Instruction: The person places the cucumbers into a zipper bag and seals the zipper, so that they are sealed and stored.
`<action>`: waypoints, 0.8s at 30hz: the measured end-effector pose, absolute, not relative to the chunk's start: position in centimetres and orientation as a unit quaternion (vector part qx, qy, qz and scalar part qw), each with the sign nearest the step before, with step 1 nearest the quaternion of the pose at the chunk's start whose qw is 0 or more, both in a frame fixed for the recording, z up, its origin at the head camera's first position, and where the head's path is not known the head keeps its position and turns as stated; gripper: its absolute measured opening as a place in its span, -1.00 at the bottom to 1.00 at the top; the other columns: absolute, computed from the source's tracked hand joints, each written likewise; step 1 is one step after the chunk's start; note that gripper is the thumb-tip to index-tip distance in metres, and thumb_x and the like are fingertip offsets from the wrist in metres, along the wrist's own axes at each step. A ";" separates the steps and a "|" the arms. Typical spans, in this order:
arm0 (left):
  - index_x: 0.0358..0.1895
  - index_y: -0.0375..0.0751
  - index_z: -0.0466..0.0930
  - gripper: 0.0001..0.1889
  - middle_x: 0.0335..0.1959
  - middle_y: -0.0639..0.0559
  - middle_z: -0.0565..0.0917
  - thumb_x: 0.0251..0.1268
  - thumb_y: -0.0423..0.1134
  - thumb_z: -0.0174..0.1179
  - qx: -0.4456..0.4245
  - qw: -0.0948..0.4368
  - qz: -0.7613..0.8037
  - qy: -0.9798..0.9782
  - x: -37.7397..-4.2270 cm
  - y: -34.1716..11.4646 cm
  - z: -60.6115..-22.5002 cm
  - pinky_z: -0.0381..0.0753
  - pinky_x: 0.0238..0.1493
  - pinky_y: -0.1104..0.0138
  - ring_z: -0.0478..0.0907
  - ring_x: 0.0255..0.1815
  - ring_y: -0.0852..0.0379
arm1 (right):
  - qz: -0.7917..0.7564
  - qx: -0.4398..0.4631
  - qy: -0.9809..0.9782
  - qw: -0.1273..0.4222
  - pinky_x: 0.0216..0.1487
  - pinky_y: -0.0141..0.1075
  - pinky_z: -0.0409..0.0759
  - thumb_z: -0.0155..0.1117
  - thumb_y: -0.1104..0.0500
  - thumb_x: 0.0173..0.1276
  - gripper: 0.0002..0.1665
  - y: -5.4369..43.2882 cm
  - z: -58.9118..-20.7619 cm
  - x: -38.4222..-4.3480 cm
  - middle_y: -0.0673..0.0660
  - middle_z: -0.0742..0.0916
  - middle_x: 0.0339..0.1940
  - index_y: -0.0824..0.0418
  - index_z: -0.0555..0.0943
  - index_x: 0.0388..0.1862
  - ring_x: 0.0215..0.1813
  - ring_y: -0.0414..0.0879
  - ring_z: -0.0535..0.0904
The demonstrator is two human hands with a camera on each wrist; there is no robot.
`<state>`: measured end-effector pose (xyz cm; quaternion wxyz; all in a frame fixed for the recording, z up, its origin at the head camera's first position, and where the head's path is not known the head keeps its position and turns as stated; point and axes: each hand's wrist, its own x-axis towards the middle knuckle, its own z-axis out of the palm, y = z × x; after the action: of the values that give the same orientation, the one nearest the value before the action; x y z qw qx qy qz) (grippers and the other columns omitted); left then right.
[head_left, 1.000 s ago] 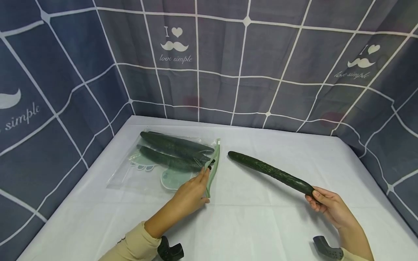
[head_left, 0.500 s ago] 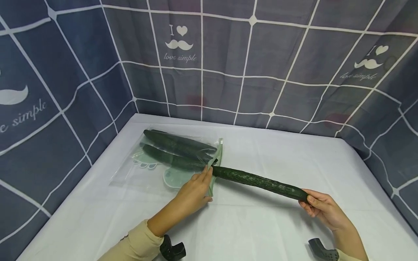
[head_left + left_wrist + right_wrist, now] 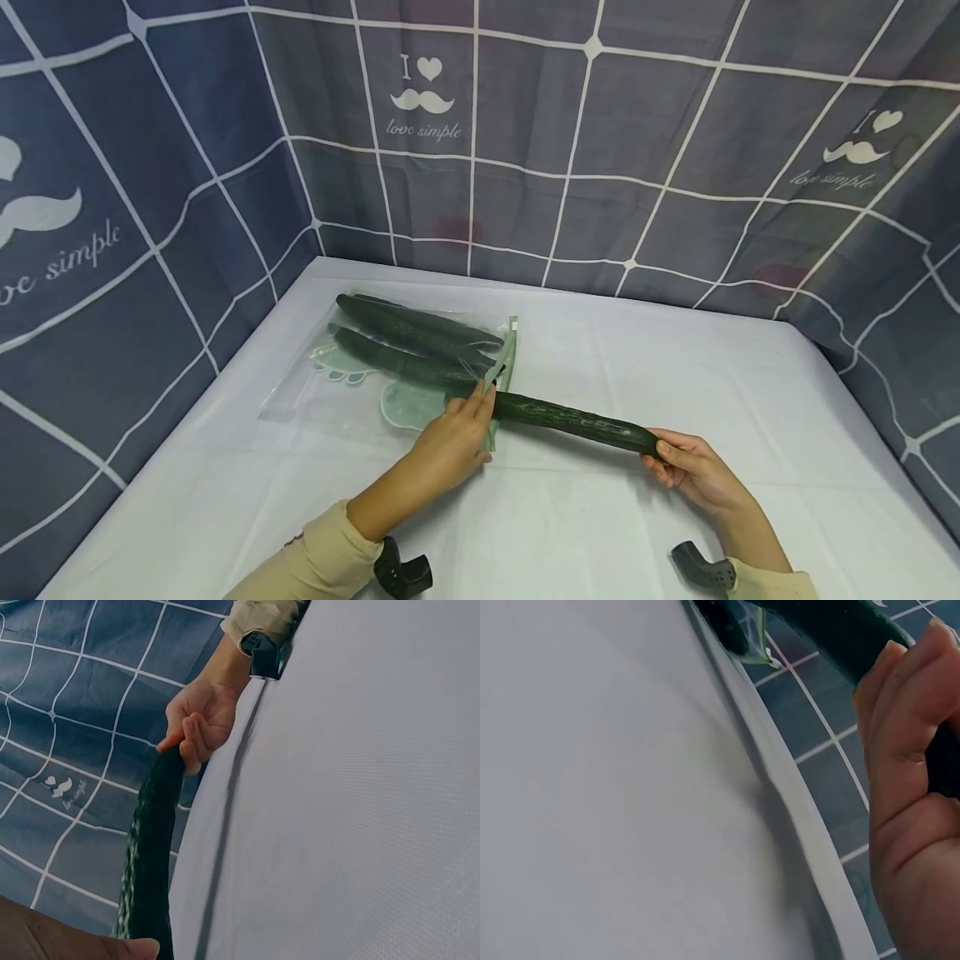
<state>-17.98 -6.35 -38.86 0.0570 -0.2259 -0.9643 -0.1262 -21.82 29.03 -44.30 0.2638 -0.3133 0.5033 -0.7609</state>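
A long dark green cucumber [image 3: 577,422] slants above the white cloth, its far end inside the mouth of a clear zip bag [image 3: 315,400]. My right hand [image 3: 693,468] grips its near end between thumb and fingers, as the right wrist view also shows with the cucumber [image 3: 840,630] across the top. With my left hand [image 3: 450,437] I hold the bag's green zip edge [image 3: 507,358] at the opening. In the left wrist view my left thumb [image 3: 139,948] overlaps the cucumber [image 3: 152,847]. Several more cucumbers [image 3: 412,329] lie inside the bag.
The bag lies on a white cloth-covered table [image 3: 570,525], with pale green printed shapes on its film. A dark checked curtain [image 3: 525,108] encloses the back and sides. Black wrist mounts [image 3: 402,571] stick out from both sleeves.
My right hand has moved left, bringing the cucumber's far end from beside the bag into its opening. The left hand stays at the bag's edge. The head view has shifted slightly.
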 end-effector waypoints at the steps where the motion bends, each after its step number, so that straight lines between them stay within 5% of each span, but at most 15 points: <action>1: 0.32 -0.41 0.16 -0.15 0.29 -0.33 0.29 -0.05 -0.16 0.37 -0.224 0.059 -0.123 -0.965 -18.0 -6.4 -38.9 0.61 -0.32 0.25 0.46 0.07 -0.18 | -0.762 -0.313 0.501 0.265 -0.56 -0.38 0.14 -0.49 0.47 0.43 -0.43 28.7 -44.4 -21.9 0.05 0.69 -0.24 0.28 0.44 0.19 -0.34 -0.34 0.57; 11: 0.15 -0.35 0.41 -0.33 0.19 -0.38 0.39 -0.09 -0.15 0.39 -0.221 0.125 -0.088 -0.963 -17.3 -6.3 -39.2 0.62 -0.40 0.28 0.54 -0.06 -0.16 | -0.763 -0.321 0.492 0.269 -0.50 -0.48 0.32 -0.47 0.46 0.43 -0.45 27.4 -44.8 -22.2 0.05 0.69 -0.22 0.29 0.42 0.21 -0.33 -0.33 0.57; 14: -0.13 -0.32 0.55 -0.52 -0.01 -0.32 0.51 -0.17 -0.15 0.43 -0.225 0.181 -0.060 -0.955 -17.1 -6.2 -39.5 0.59 -0.53 0.35 0.58 -0.26 -0.07 | -0.762 -0.318 0.494 0.272 -0.44 -0.53 0.43 -0.47 0.46 0.43 -0.44 27.4 -44.7 -22.2 0.05 0.69 -0.22 0.30 0.42 0.21 -0.33 -0.33 0.57; 18: -0.47 -0.21 0.48 -0.61 -0.41 -0.11 0.50 -0.33 -0.13 0.50 -0.221 0.254 -0.018 -0.941 -16.9 -6.1 -39.9 0.51 -0.67 0.45 0.49 -0.53 0.10 | -0.763 -0.312 0.495 0.275 -0.35 -0.55 0.52 -0.47 0.46 0.44 -0.45 27.4 -44.5 -22.2 0.06 0.69 -0.23 0.30 0.42 0.21 -0.33 -0.33 0.58; 24: -0.54 -0.14 0.45 -0.64 -0.61 -0.02 0.45 -0.36 -0.16 0.50 -0.217 0.317 0.009 -0.923 -16.6 -5.9 -40.2 0.45 -0.77 0.46 0.46 -0.64 0.14 | -0.765 -0.305 0.497 0.275 -0.35 -0.55 0.52 -0.46 0.45 0.44 -0.45 27.4 -44.6 -22.0 0.05 0.69 -0.24 0.28 0.44 0.19 -0.33 -0.33 0.58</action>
<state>-16.59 -5.91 -40.21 0.3167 -0.2166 -0.9234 0.0092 -22.05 27.38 -44.56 0.2749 -0.3051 0.4968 -0.7646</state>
